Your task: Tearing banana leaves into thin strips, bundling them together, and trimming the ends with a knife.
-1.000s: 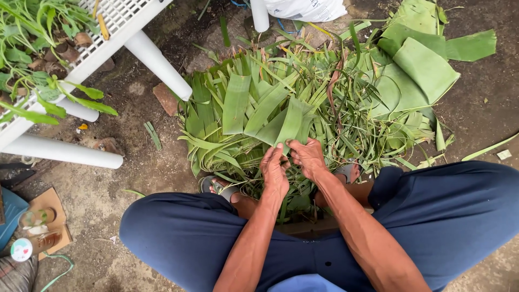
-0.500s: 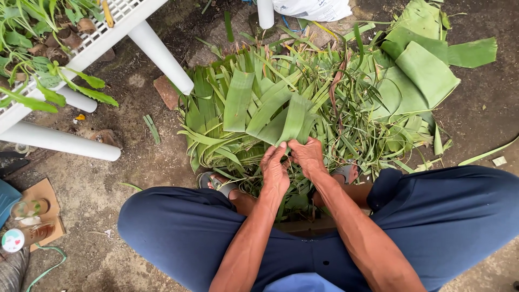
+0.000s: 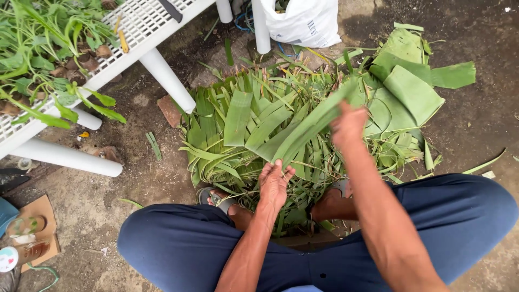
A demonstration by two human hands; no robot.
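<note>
The ground ahead is being covered by a wide heap of cut leaves (image 3: 259, 130), with folded leaf pieces (image 3: 405, 92) stacked at far right. Passage on the left is being narrowed by white table legs (image 3: 167, 81) and a brick fragment (image 3: 170, 111). At the far side, room is being blocked by a white bag (image 3: 303, 21). Bare dirt (image 3: 486, 135) is being left open at right.
</note>
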